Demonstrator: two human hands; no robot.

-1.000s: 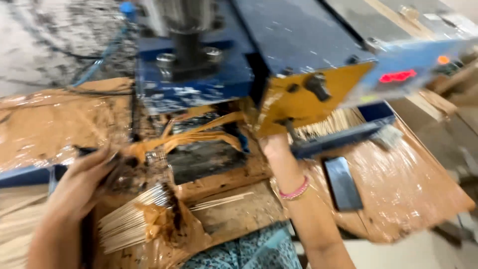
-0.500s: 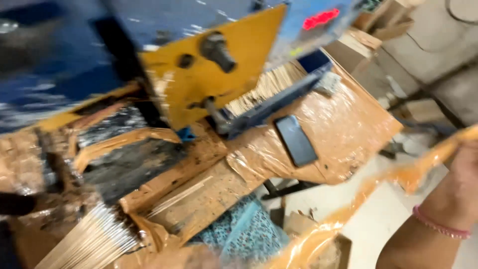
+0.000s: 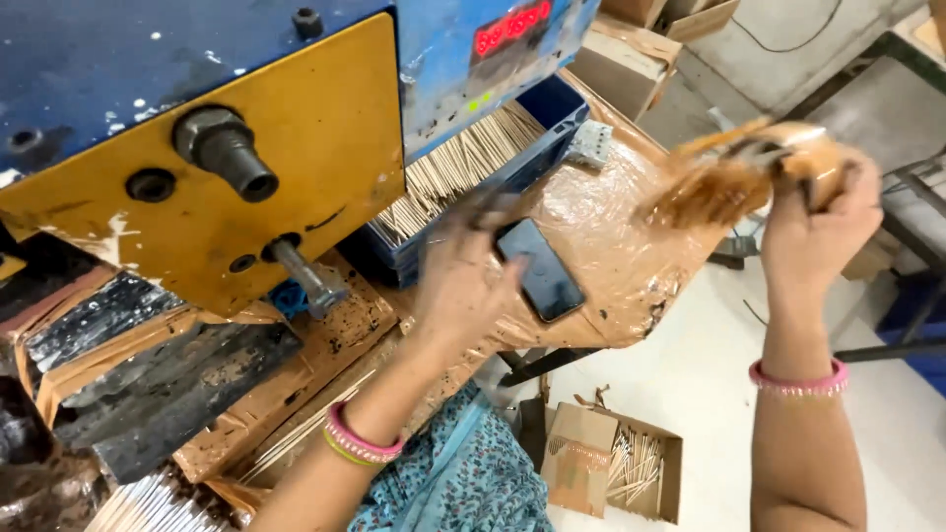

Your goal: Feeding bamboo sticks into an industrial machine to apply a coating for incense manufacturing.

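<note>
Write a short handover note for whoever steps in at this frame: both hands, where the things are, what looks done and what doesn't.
Left hand: open, blurred, over the plastic-covered bench, beside the dark phone; holding nothing.
Right hand: raised off the bench edge, closed on a blurred brown bundle.
Blue tray of thin sticks sits under the blue and yellow machine.
Cardboard box with sticks on the floor.
Done: bundle lifted clear. Left: bundle not yet set down anywhere.

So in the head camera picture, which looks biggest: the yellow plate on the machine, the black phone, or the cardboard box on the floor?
1. Yellow plate, by far the biggest.
2. Cardboard box.
3. Black phone.
The box lies farther from the camera than the phone, so the gap between those two is unsure.
</note>
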